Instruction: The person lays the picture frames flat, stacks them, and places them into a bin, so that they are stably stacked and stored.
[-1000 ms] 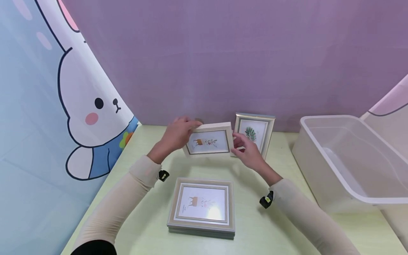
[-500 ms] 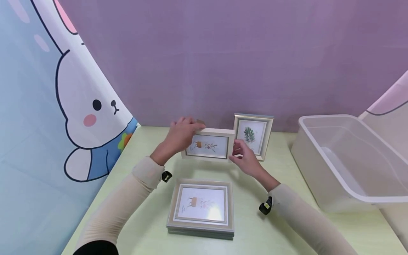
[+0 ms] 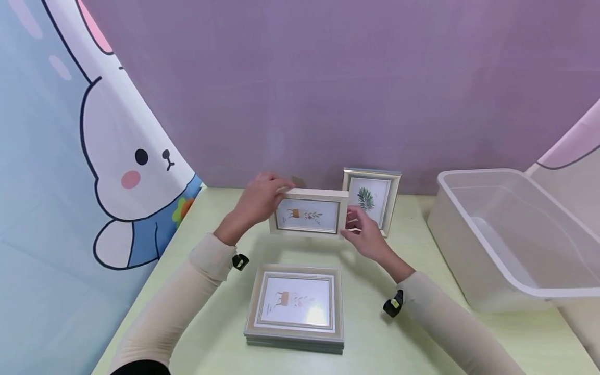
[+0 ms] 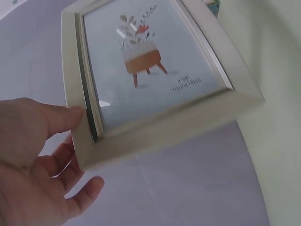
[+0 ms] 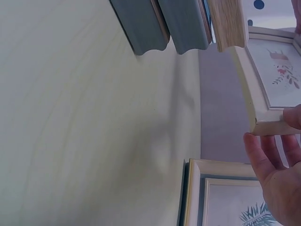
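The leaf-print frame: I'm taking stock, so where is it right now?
In the head view, the leaf-print frame stands before the purple backdrop, just right of the held frame, partly behind the right hand and left of the bin.

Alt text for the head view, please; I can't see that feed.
A person's left grip and right grip hold a cream picture frame sideways at a pale green table. To its right stands a frame with a leaf print; a stack of frames lies nearer the viewer, and an open white bin sits at far right.
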The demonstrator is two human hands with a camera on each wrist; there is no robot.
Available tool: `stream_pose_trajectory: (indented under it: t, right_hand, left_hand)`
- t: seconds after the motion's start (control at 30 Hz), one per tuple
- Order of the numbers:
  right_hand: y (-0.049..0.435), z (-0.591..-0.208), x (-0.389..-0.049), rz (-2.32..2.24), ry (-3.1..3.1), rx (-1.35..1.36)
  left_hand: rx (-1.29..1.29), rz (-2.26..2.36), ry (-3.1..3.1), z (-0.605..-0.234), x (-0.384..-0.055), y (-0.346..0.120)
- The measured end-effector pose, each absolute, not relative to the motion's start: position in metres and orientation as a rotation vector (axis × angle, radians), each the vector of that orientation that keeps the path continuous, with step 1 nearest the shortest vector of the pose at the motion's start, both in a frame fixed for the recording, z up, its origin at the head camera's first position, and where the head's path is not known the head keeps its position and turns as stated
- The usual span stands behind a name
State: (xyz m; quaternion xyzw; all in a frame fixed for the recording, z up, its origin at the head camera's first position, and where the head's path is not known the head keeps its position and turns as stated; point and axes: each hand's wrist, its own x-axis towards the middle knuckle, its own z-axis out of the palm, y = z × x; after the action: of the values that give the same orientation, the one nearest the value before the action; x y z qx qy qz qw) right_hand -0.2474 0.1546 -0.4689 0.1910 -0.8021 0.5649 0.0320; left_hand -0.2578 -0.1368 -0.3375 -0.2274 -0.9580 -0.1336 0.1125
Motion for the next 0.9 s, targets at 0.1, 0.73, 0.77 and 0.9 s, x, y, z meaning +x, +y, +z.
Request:
stream_pose_trajectory:
  t: [0.1,0.73,0.77,0.9]
  right_hand:
    - [0.158,-0.470,-0.248,1.729,-2.483,0.572]
    - [0.169,-0.472,-0.245,1.788,-2.441,0.603]
    - [0.169,-0.473,-0.245,1.792,-2.438,0.607]
    - [0.170,-0.474,-0.244,1.804,-2.427,0.629]
  left_hand:
    - [-0.659,-0.466,-2.798,-0.340,-0.259,-0.145]
    - [-0.685,-1.113,-2.788,-0.348,-0.268,-0.182]
    - [-0.682,-1.143,-2.782,-0.349,-0.269,-0.183]
    - [-0.668,-1.231,-2.765,-0.351,-0.270,-0.186]
